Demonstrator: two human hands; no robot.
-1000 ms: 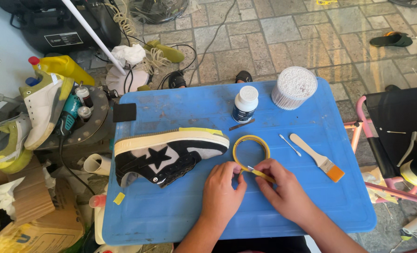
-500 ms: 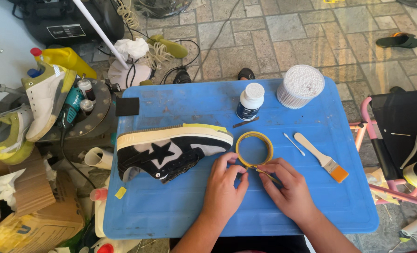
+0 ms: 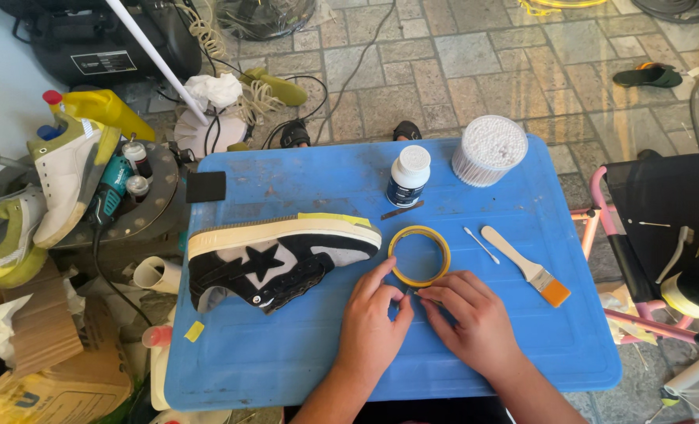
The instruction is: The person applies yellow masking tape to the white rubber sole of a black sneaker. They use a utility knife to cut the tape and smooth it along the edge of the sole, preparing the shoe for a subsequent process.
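While both hands sit pinched together at the near edge of the yellow tape roll (image 3: 419, 255), the job in hand looks like tearing a short strip of masking tape off it. Roll lies flat on the blue table (image 3: 286, 369), just right of the toe of the black-and-grey sneaker (image 3: 279, 263), which lies on its side with its cream sole facing away and a yellow tape strip already along the toe end of the sole.

Left hand (image 3: 371, 330): thumb and forefinger closed in a pinch at the tape end, other fingers loose. Right hand (image 3: 475, 318): fingers curled, tips meeting the left at the same spot. Tape piece itself is mostly hidden between the fingertips, so I can't tell its length or whether it's already free of the roll.

To do it well, my read:
- keep the pinch points close together so the tear runs straight across, not diagonally
- hold the strip taut and off the table so it doesn't stick to the dirty surface
- touch only the ends; adhesive that picks up dust won't seal on the sole edge

Clear of the hands: flat brush (image 3: 527, 265) and cotton swab (image 3: 482, 244) to the right, white-capped bottle (image 3: 408, 176) and swab tub (image 3: 488, 149) at the far edge.
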